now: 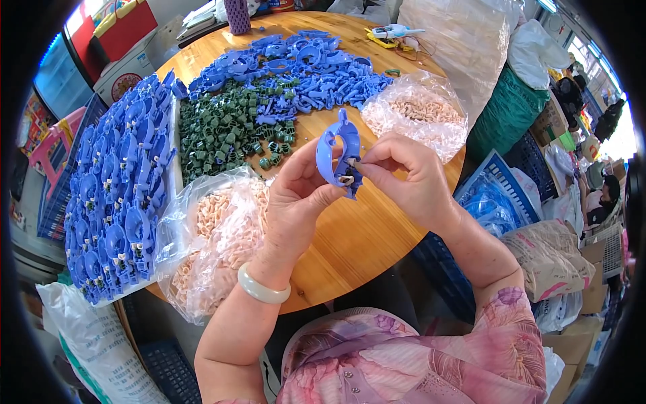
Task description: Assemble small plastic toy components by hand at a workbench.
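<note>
My left hand (299,182) holds a curved blue plastic part (328,151) upright above the table, thumb and fingers closed round its lower left side. Small pale and dark pieces sit at the part's lower inner edge. There, my right hand (407,168) pinches something small against the part; the fingertips mostly cover it. Below my left wrist lies an open clear bag of small peach-coloured pieces (225,232). A second such bag (420,111) rests beyond my right hand. Past my left hand are a pile of dark green clips (219,128) and a heap of loose blue parts (296,64).
A white tray (176,145) of blue parts in rows stands at the left of the round wooden table (363,232). At the table's far side are a purple perforated holder (237,17) and a white-and-blue tool (397,31). Sacks and a blue crate (498,195) crowd the right.
</note>
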{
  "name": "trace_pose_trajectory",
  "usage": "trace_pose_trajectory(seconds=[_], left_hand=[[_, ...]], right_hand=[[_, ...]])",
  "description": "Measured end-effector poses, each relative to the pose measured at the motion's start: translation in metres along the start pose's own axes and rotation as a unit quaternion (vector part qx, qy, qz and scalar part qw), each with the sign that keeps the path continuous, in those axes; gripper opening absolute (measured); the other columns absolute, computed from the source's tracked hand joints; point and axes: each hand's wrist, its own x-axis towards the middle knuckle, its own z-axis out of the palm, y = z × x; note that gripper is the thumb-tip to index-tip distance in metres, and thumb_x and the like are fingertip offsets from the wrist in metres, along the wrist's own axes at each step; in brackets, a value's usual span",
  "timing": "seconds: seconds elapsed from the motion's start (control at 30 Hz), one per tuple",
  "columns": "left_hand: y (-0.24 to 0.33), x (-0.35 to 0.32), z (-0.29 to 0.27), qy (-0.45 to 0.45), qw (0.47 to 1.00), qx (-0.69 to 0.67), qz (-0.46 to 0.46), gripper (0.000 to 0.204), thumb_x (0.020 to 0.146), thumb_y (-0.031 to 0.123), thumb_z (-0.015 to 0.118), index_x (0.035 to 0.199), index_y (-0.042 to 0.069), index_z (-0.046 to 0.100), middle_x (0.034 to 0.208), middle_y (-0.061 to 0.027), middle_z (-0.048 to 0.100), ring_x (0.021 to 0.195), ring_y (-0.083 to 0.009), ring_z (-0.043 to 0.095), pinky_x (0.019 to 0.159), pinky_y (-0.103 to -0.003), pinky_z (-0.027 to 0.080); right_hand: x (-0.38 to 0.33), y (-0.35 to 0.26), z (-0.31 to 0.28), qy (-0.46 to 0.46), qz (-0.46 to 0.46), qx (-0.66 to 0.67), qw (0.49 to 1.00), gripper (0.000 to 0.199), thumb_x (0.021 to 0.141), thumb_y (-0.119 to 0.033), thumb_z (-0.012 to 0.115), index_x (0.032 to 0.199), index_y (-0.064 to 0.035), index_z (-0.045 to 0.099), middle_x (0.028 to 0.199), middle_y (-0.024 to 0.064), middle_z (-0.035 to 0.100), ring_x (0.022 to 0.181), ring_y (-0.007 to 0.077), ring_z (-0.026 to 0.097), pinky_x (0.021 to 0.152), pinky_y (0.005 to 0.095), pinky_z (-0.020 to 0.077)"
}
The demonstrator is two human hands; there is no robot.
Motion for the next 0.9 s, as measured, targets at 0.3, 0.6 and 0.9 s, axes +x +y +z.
trace_pose_trajectory(seconds=[0.3, 0.6, 0.9], left_hand=[[-0.002, -0.002, 0.001, -0.024, 0.999, 0.021, 0.039, 0.059, 0.077, -0.007, 0.065, 0.130, -0.001, 0.042, 0.121, -0.0093, 0.055, 0.106, -0.0169, 0.056, 0.087, -0.030, 0.050], [0.003, 0.000, 0.000, 0.008, 0.998, -0.031, -0.050, 0.055, 0.081, 0.006, 0.066, 0.130, 0.001, 0.043, 0.117, -0.0117, 0.057, 0.104, -0.0193, 0.057, 0.087, -0.033, 0.050], [0.011, 0.000, 0.005, -0.075, 0.967, -0.140, -0.200, 0.044, 0.093, 0.021, 0.051, 0.131, 0.003, 0.040, 0.117, -0.0144, 0.057, 0.107, -0.0293, 0.058, 0.088, -0.034, 0.048]], right_hand=[[0.001, 0.001, -0.002, -0.051, 0.007, -0.039, 0.998, 0.003, 0.081, 0.001, 0.064, 0.084, 0.0019, 0.063, 0.081, 0.0036, 0.060, 0.069, 0.0073, 0.056, 0.059, 0.0199, 0.0445], [0.003, -0.002, -0.013, -0.087, 0.152, 0.063, 0.983, 0.014, 0.082, -0.007, 0.065, 0.094, -0.0017, 0.060, 0.077, -0.0009, 0.056, 0.067, 0.0037, 0.053, 0.055, 0.0182, 0.0428], [0.027, 0.014, -0.001, -0.030, 0.101, 0.142, 0.984, 0.034, 0.085, -0.031, 0.064, 0.100, -0.0005, 0.059, 0.070, 0.0023, 0.058, 0.057, 0.0049, 0.053, 0.043, 0.0204, 0.0421]])
